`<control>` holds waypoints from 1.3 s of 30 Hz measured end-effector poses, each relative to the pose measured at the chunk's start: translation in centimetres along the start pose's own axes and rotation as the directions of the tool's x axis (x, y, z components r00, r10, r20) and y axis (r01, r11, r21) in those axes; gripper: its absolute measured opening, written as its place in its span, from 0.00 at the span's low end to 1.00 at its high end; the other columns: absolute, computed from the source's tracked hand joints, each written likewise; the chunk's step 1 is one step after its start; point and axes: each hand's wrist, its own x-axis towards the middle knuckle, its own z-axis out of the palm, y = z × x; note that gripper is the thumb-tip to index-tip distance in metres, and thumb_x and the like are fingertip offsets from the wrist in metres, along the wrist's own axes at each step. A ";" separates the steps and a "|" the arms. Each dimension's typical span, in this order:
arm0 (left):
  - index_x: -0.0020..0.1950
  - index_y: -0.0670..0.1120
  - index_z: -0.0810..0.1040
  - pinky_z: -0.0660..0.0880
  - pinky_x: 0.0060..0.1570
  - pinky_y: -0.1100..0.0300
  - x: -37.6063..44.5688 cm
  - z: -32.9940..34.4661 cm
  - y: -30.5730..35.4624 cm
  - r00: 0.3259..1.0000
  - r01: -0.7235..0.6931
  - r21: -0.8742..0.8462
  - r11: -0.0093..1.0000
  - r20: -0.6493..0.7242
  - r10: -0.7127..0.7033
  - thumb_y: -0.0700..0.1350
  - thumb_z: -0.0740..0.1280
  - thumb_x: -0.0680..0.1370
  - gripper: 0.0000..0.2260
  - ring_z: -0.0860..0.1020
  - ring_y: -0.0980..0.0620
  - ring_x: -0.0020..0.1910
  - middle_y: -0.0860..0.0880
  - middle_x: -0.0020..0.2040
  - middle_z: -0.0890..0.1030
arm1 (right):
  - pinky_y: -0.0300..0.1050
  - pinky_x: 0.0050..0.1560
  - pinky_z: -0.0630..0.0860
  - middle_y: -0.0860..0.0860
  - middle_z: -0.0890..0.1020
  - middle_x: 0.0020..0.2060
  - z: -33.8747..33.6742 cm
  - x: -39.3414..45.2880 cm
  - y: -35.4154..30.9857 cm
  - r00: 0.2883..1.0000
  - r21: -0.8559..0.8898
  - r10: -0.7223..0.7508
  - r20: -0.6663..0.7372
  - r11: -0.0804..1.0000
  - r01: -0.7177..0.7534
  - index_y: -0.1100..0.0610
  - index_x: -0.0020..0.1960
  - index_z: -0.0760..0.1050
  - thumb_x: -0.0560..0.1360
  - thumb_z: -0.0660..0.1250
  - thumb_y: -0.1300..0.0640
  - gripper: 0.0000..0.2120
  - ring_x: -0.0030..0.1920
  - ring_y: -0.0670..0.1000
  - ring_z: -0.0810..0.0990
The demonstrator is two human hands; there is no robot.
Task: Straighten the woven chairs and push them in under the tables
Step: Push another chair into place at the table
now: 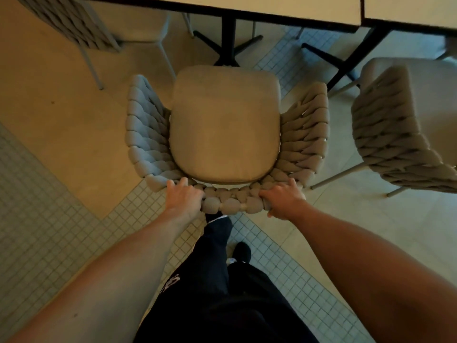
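We are gripping the woven chair (222, 134) backrest, left hand (184, 198) and right hand (284, 200) curled over it, steering it square under the table (222, 11).

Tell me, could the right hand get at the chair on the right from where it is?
Probably yes. The right hand grips the middle chair's backrest, and only open floor lies between it and the right chair's woven back. It would have to let go first.

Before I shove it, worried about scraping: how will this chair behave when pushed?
The chair probably slides stiffly on its thin metal legs, maybe catching in tile grout. Both hands, left hand and right hand, grip high, so it might tip.
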 end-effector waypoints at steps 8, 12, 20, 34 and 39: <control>0.54 0.60 0.79 0.63 0.54 0.46 5.4 -3.5 -2.8 0.999 -0.010 0.040 0.999 0.031 0.009 0.50 0.67 0.77 0.07 0.68 0.48 0.60 0.57 0.50 0.81 | 0.64 0.73 0.58 0.50 0.77 0.66 -3.7 4.0 1.5 1.000 0.063 0.010 -0.003 0.998 -0.010 0.45 0.70 0.69 0.77 0.70 0.41 0.24 0.71 0.57 0.71; 0.53 0.59 0.80 0.63 0.53 0.46 6.9 -4.2 -2.6 0.999 -0.021 0.040 0.999 0.032 0.020 0.51 0.66 0.78 0.06 0.68 0.48 0.60 0.56 0.50 0.81 | 0.65 0.73 0.57 0.48 0.78 0.64 -4.8 4.8 2.7 0.999 0.076 0.031 0.017 0.997 -0.032 0.44 0.68 0.70 0.77 0.71 0.44 0.22 0.70 0.56 0.71; 0.50 0.57 0.81 0.63 0.54 0.46 7.4 -4.5 -1.8 0.999 -0.027 0.012 1.000 0.035 0.027 0.52 0.69 0.74 0.06 0.68 0.48 0.60 0.56 0.48 0.81 | 0.69 0.73 0.52 0.47 0.80 0.63 -4.2 5.2 3.5 0.996 0.075 0.083 0.018 0.994 -0.084 0.42 0.68 0.69 0.77 0.71 0.45 0.21 0.70 0.55 0.71; 0.50 0.56 0.80 0.63 0.55 0.46 7.4 -4.5 -1.1 0.999 -0.040 -0.024 0.999 0.029 0.040 0.49 0.69 0.75 0.06 0.67 0.48 0.59 0.56 0.49 0.81 | 0.66 0.74 0.51 0.46 0.80 0.61 -3.4 4.8 4.3 0.997 0.078 0.071 -0.040 0.995 -0.068 0.41 0.68 0.70 0.77 0.71 0.46 0.21 0.69 0.54 0.71; 0.60 0.59 0.76 0.62 0.55 0.46 7.2 -4.7 -2.8 0.987 -0.130 -0.149 0.980 0.077 0.143 0.59 0.69 0.74 0.16 0.68 0.47 0.61 0.55 0.55 0.81 | 0.64 0.73 0.54 0.49 0.76 0.66 -3.5 4.2 4.1 0.998 0.114 0.045 -0.043 0.993 -0.040 0.44 0.71 0.68 0.77 0.70 0.48 0.24 0.69 0.55 0.69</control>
